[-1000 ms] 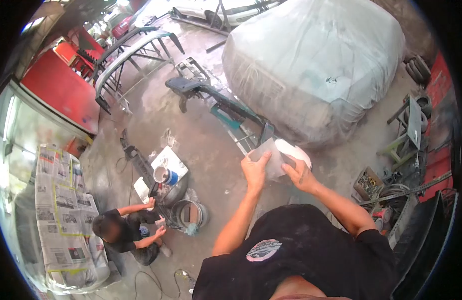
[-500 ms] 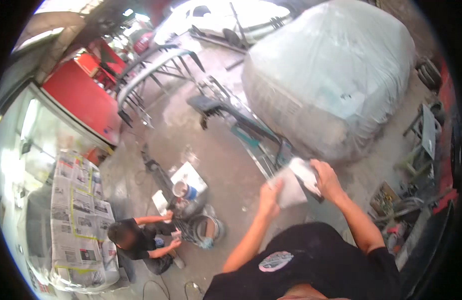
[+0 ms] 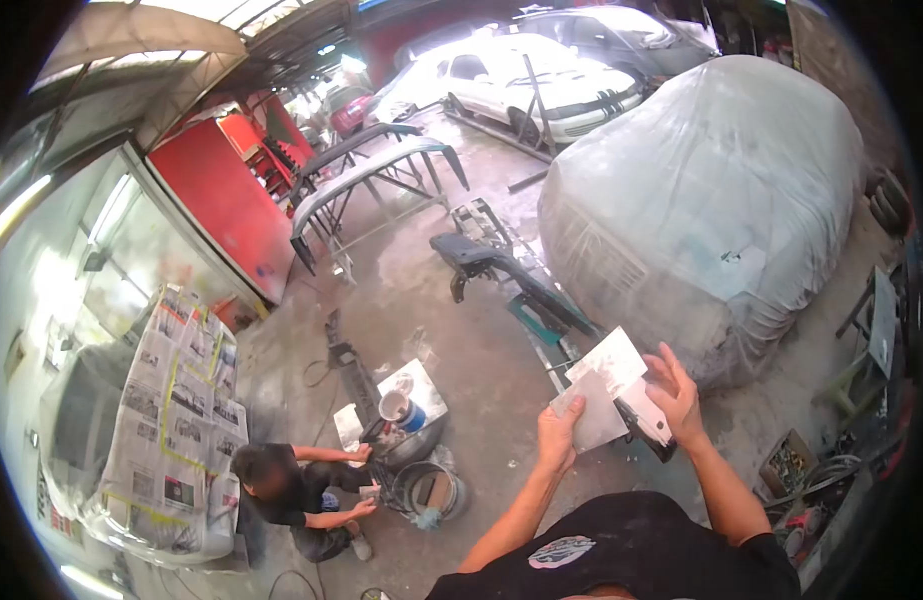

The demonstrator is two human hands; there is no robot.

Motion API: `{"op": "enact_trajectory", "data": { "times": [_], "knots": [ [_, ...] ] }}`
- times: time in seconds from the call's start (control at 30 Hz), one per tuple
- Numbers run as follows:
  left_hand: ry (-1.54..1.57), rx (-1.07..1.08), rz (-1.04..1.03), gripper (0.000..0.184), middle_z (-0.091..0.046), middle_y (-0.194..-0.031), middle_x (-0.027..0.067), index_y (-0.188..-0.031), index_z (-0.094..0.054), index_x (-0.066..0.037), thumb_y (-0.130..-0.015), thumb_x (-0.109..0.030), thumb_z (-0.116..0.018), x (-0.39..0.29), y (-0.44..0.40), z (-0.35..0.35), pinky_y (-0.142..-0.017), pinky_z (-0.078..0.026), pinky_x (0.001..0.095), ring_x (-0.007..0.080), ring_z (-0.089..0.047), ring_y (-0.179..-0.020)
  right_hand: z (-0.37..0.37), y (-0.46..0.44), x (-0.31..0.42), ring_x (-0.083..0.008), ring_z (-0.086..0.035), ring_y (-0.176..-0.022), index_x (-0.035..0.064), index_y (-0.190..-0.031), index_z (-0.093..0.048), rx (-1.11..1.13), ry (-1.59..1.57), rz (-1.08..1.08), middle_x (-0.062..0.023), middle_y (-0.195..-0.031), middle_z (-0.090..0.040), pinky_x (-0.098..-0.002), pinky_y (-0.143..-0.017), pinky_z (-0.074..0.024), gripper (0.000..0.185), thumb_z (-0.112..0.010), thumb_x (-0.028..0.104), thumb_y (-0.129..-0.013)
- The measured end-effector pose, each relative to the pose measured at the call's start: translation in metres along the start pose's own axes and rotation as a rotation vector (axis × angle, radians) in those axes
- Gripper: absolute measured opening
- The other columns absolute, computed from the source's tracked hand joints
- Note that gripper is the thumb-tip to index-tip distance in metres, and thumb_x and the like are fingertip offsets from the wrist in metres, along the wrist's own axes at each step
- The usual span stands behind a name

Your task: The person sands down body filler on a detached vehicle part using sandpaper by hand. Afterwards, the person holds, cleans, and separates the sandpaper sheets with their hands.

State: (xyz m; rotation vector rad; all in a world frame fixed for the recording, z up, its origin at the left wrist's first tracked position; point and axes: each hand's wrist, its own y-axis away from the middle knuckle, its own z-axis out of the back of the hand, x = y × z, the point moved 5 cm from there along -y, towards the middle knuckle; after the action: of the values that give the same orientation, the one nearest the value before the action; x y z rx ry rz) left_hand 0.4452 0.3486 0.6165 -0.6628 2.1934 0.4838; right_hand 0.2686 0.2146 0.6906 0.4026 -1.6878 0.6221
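Observation:
My left hand (image 3: 558, 436) pinches a thin greyish sheet (image 3: 595, 412) at its lower left edge, thumb on top. A whiter sheet (image 3: 611, 362) overlaps it just beyond. At the right, my right hand (image 3: 678, 400) has its fingers raised and spread, beside a pale piece (image 3: 645, 412) with a dark spot. Whether the palm touches that piece is not clear. Below and behind the sheets shows the dark end of a long part.
A co-worker (image 3: 306, 490) crouches at the lower left beside a bucket (image 3: 434, 492) and a paint can (image 3: 401, 411). A plastic-covered car (image 3: 711, 190) stands ahead right. Black bumpers (image 3: 381, 165) rest on stands, and a newspaper-covered car (image 3: 181, 400) is at left.
The view has tilted up and turned left, showing more cars. The whiter sheet now lies flat beyond the grey one, and my right hand's fingers have opened.

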Motion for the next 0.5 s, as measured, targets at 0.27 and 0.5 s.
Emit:
{"op": "enact_trajectory", "data": {
  "times": [0.27, 0.5],
  "knots": [
    [-0.006, 0.149, 0.027, 0.03, -0.077, -0.108, 0.0075, -0.12, -0.07, 0.001, -0.098, -0.019, -0.077, -0.005, 0.014, -0.01, -0.081, -0.061, 0.0321, 0.015, -0.073, -0.091, -0.036, 0.006, -0.03, -0.0225, -0.065, -0.119, -0.0013, -0.138, -0.058, 0.183, -0.506, -0.127, -0.0127, -0.131, -0.067, -0.0398, -0.105, -0.0489, 0.048, -0.072, 0.022, -0.098],
    [-0.044, 0.208, 0.053, 0.028, -0.077, -0.107, 0.0059, -0.119, -0.07, 0.0, -0.099, -0.019, -0.076, -0.016, 0.019, 0.002, -0.078, -0.061, 0.0316, 0.0129, -0.073, -0.089, -0.03, 0.017, -0.065, -0.0249, -0.066, -0.115, -0.0041, -0.132, -0.063, 0.059, 0.034, 0.077, -0.0144, -0.125, -0.07, -0.0397, -0.101, -0.0495, 0.038, -0.062, 0.021, -0.103]
  ]
}}
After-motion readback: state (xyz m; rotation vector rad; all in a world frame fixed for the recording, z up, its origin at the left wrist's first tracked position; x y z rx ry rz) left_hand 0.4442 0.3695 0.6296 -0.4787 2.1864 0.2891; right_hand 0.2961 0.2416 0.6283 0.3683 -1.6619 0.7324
